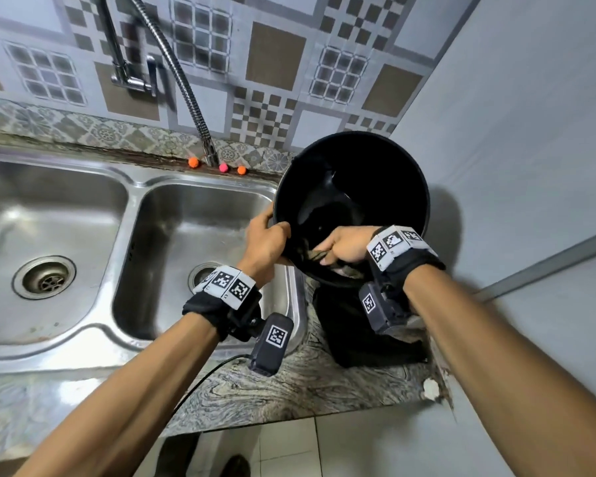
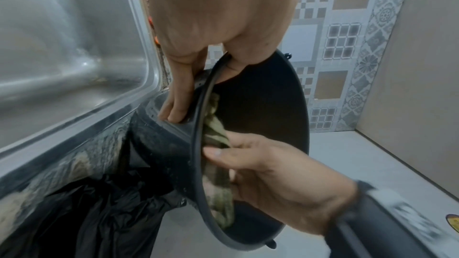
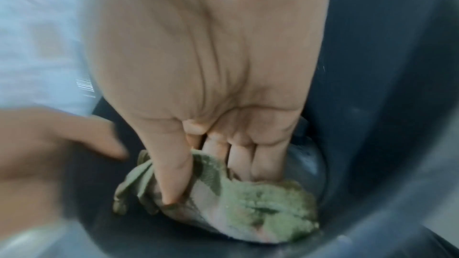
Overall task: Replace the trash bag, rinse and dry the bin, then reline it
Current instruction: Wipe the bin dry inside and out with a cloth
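A round black bin (image 1: 386, 160) is tilted toward me on the counter right of the sink. My left hand (image 1: 267, 241) grips its near-left rim (image 2: 198, 117), thumb inside and fingers on the outer wall. Inside the bin's mouth, my right hand (image 1: 346, 247) holds a green and pale cloth (image 3: 248, 203) against the inner wall; the same cloth (image 2: 216, 127) and hand (image 2: 275, 180) show in the left wrist view. A crumpled black trash bag (image 1: 362, 333) lies on the counter beneath the bin (image 2: 270, 125), and its folds (image 2: 99, 213) fill the lower left there.
A steel double sink (image 1: 131, 187) lies to the left, with a tap and flexible hose (image 1: 176, 77) on the tiled wall. Three small orange and pink balls (image 1: 222, 167) sit on the back ledge. A grey wall (image 1: 516, 149) closes the right side. The marbled counter (image 1: 289, 387) ends near me.
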`<action>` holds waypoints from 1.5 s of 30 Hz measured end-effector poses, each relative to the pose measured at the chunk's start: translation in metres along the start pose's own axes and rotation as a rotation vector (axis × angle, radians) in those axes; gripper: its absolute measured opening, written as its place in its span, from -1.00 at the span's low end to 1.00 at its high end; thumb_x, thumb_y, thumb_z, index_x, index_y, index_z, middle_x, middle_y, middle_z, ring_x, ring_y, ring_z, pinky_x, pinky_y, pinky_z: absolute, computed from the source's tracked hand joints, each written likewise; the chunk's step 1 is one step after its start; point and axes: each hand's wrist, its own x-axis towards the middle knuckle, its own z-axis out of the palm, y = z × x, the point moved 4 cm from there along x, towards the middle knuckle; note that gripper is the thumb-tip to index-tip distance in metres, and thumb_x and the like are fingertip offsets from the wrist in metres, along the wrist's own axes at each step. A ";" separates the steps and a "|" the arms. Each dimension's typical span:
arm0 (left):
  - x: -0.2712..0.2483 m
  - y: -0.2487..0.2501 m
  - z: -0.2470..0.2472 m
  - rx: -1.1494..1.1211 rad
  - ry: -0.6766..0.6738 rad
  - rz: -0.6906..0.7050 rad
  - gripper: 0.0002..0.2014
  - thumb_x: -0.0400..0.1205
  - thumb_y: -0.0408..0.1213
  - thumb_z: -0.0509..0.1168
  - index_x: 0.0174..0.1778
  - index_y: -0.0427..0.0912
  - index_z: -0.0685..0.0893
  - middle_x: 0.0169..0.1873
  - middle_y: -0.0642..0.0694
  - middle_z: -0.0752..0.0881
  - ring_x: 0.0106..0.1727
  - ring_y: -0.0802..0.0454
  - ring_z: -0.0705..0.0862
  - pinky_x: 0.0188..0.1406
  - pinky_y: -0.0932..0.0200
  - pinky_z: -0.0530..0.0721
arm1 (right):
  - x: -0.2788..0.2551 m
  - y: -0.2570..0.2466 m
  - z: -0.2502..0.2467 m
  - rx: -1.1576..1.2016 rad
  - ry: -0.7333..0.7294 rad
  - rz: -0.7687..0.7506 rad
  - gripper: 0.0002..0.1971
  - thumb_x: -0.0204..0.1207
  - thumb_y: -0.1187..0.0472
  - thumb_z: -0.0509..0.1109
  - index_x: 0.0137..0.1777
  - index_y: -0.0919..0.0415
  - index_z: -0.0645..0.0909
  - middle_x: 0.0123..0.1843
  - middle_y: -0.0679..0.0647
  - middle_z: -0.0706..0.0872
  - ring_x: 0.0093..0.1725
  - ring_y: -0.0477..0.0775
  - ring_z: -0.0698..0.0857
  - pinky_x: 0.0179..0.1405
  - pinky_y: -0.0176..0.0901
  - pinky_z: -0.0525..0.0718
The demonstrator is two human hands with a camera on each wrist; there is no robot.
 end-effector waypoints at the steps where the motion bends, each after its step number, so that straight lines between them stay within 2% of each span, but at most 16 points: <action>1: -0.001 -0.003 -0.001 -0.015 0.010 -0.008 -0.60 0.61 -0.62 0.10 0.22 -0.18 0.68 -0.30 -0.15 0.72 -0.45 -0.04 0.73 -0.64 0.08 0.68 | -0.012 -0.006 0.003 0.000 0.000 -0.025 -0.71 0.63 0.34 0.38 0.27 0.07 0.74 -0.68 -0.26 0.61 -0.67 -0.34 0.55 -0.54 -0.57 0.48; 4: -0.004 -0.011 -0.005 -0.037 0.016 -0.020 -0.61 0.60 -0.63 0.11 0.14 -0.15 0.70 -0.27 -0.19 0.74 -0.41 -0.08 0.74 -0.62 0.02 0.73 | -0.035 -0.013 0.012 -0.018 -0.014 -0.094 -0.67 0.62 0.30 0.38 0.33 0.04 0.72 -0.62 -0.32 0.62 -0.46 -0.31 0.59 -0.33 -0.50 0.50; 7: -0.005 -0.011 -0.009 -0.049 -0.011 -0.022 -0.58 0.59 -0.64 0.11 0.07 -0.07 0.69 -0.30 -0.13 0.75 -0.49 0.05 0.75 -0.65 0.06 0.70 | -0.056 -0.012 0.018 0.081 -0.047 -0.122 -0.68 0.62 0.33 0.36 0.30 0.04 0.74 -0.22 -0.07 0.81 -0.13 -0.09 0.65 0.03 -0.14 0.63; 9: -0.004 -0.011 -0.012 -0.050 -0.021 -0.030 -0.56 0.58 -0.65 0.10 0.11 -0.07 0.69 -0.31 -0.09 0.74 -0.48 0.05 0.75 -0.65 0.06 0.70 | -0.067 -0.007 0.010 0.242 -0.018 -0.084 -0.67 0.66 0.35 0.31 0.34 0.09 0.70 -0.17 0.06 0.81 -0.18 -0.03 0.67 -0.15 -0.12 0.67; 12: -0.001 -0.012 -0.014 -0.053 -0.026 -0.026 -0.55 0.51 -0.65 0.11 0.12 -0.12 0.70 -0.35 -0.11 0.68 -0.40 -0.09 0.70 -0.62 0.01 0.72 | -0.072 0.004 -0.015 0.534 0.124 0.038 -0.74 0.70 0.37 0.25 0.29 0.25 0.69 -0.44 -0.04 0.69 -0.54 -0.17 0.62 -0.55 -0.36 0.60; 15: 0.000 -0.017 -0.013 -0.049 -0.038 -0.031 -0.49 0.49 -0.65 0.11 0.25 -0.15 0.70 -0.38 -0.09 0.68 -0.44 -0.06 0.71 -0.60 0.08 0.68 | -0.063 0.009 -0.042 0.688 0.293 0.166 -0.76 0.68 0.33 0.29 0.25 0.30 0.71 -0.10 0.17 0.80 -0.18 0.06 0.79 -0.32 -0.10 0.81; 17: 0.000 -0.020 -0.013 -0.040 -0.055 -0.030 -0.40 0.48 -0.64 0.10 0.35 -0.10 0.69 -0.43 -0.07 0.64 -0.45 -0.08 0.69 -0.57 0.09 0.68 | -0.038 0.013 -0.058 0.606 0.405 0.240 -0.73 0.63 0.28 0.35 0.27 0.32 0.70 0.15 0.27 0.78 0.11 0.25 0.77 0.02 0.17 0.81; 19: 0.000 -0.023 -0.012 -0.032 -0.080 -0.022 -0.35 0.46 -0.63 0.11 0.44 -0.07 0.64 -0.45 -0.06 0.64 -0.38 -0.17 0.67 -0.49 0.00 0.72 | -0.014 0.010 -0.068 0.444 0.462 0.276 -0.67 0.61 0.24 0.34 0.31 0.40 0.65 0.21 0.29 0.74 0.18 0.28 0.73 0.25 0.18 0.71; 22: 0.002 -0.024 -0.013 -0.040 -0.095 -0.021 -0.32 0.44 -0.62 0.11 0.47 -0.05 0.60 -0.40 -0.14 0.62 -0.33 -0.21 0.61 -0.36 -0.18 0.69 | 0.020 0.013 -0.072 0.199 0.477 0.379 -0.57 0.63 0.15 0.28 0.37 0.46 0.58 0.39 0.34 0.65 0.35 0.37 0.65 0.33 0.07 0.62; 27: -0.002 -0.028 -0.016 -0.088 -0.100 -0.046 -0.28 0.45 -0.66 0.10 0.51 -0.06 0.57 -0.34 -0.20 0.50 -0.33 -0.18 0.55 -0.48 0.03 0.63 | 0.060 0.013 -0.051 0.041 0.330 0.371 -0.57 0.70 0.24 0.18 0.51 0.42 0.47 0.53 0.35 0.51 0.52 0.31 0.49 0.43 -0.07 0.44; 30: 0.001 -0.033 -0.019 -0.112 -0.104 -0.074 -0.32 0.44 -0.68 0.10 0.51 -0.21 0.50 -0.34 -0.19 0.48 -0.36 -0.15 0.55 -0.49 0.04 0.63 | 0.092 0.008 -0.037 -0.062 0.244 0.332 -0.56 0.73 0.26 0.15 0.56 0.44 0.40 0.58 0.35 0.46 0.57 0.34 0.41 0.51 0.01 0.36; 33: 0.004 -0.039 -0.019 -0.130 -0.109 -0.108 -0.40 0.45 -0.71 0.08 0.44 -0.33 0.49 -0.46 -0.08 0.53 -0.49 -0.01 0.60 -0.57 0.16 0.61 | 0.096 -0.001 -0.025 -0.205 0.175 0.357 -0.48 0.75 0.13 0.16 0.68 0.24 0.27 0.69 0.23 0.32 0.66 0.30 0.29 0.61 0.14 0.30; 37: 0.002 -0.043 -0.020 -0.191 -0.109 -0.135 -0.52 0.46 -0.73 0.08 0.29 -0.40 0.54 -0.47 -0.05 0.50 -0.51 0.04 0.57 -0.60 0.18 0.61 | 0.102 -0.002 -0.011 -0.311 0.098 0.258 -0.46 0.60 0.08 0.38 0.58 0.14 0.45 0.58 0.20 0.50 0.51 0.31 0.51 0.44 0.19 0.54; 41: 0.007 -0.040 -0.019 -0.189 -0.123 -0.145 -0.49 0.47 -0.73 0.09 0.30 -0.31 0.59 -0.51 0.03 0.59 -0.50 0.06 0.65 -0.58 0.16 0.65 | 0.114 0.000 -0.008 0.026 0.096 0.208 -0.56 0.65 0.21 0.36 0.46 0.42 0.53 0.41 0.33 0.62 0.12 0.26 0.67 0.19 -0.17 0.64; 43: 0.010 -0.037 -0.017 -0.176 -0.132 -0.146 -0.43 0.48 -0.72 0.09 0.35 -0.22 0.62 -0.51 0.05 0.65 -0.49 0.06 0.68 -0.55 0.15 0.68 | 0.093 -0.019 -0.008 0.220 0.089 0.164 -0.67 0.67 0.33 0.27 0.36 0.50 0.56 0.06 0.40 0.69 -0.26 0.11 0.56 -0.17 -0.40 0.62; 45: 0.012 -0.033 -0.016 -0.167 -0.143 -0.137 -0.43 0.47 -0.70 0.11 0.34 -0.17 0.65 -0.46 0.02 0.67 -0.44 0.00 0.69 -0.49 0.10 0.71 | 0.080 -0.019 -0.010 0.462 0.161 0.202 -0.81 0.67 0.36 0.19 0.11 0.37 0.62 -0.32 0.21 0.54 -0.51 -0.03 0.46 -0.51 -0.30 0.62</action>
